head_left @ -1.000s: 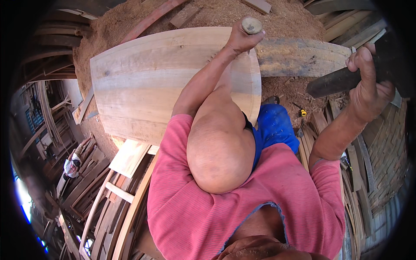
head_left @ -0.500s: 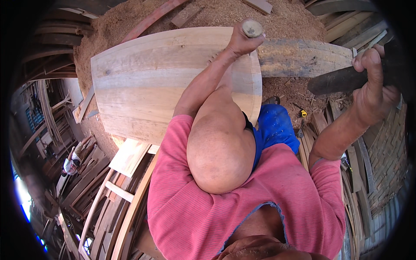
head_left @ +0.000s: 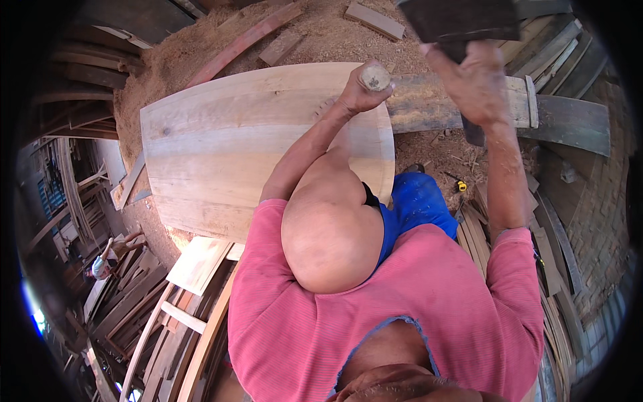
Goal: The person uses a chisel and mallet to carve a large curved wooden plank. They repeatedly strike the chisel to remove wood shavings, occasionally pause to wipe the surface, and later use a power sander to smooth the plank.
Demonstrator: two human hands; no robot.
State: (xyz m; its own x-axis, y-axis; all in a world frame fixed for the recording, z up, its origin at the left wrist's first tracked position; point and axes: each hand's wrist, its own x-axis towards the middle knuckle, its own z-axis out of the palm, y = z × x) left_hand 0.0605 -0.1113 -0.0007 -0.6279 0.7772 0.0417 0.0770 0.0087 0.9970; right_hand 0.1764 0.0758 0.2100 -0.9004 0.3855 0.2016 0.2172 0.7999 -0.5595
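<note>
Wide pale curved-edge wooden panel point(head_left: 221, 144): smooth, matt, grain showing. Round pale tool handle point(head_left: 375, 77): matt, worn end. Dark block-headed mallet point(head_left: 462, 21): matt, material unclear. Long brown weathered plank point(head_left: 422, 102): rough wood. Pink striped shirt point(head_left: 462, 295): matt cloth.

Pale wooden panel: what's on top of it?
Bare toes show on the panel; over it, the left hand grips a round-ended handle. The handle's lower end and surface beneath hand and leg are hidden.
</note>
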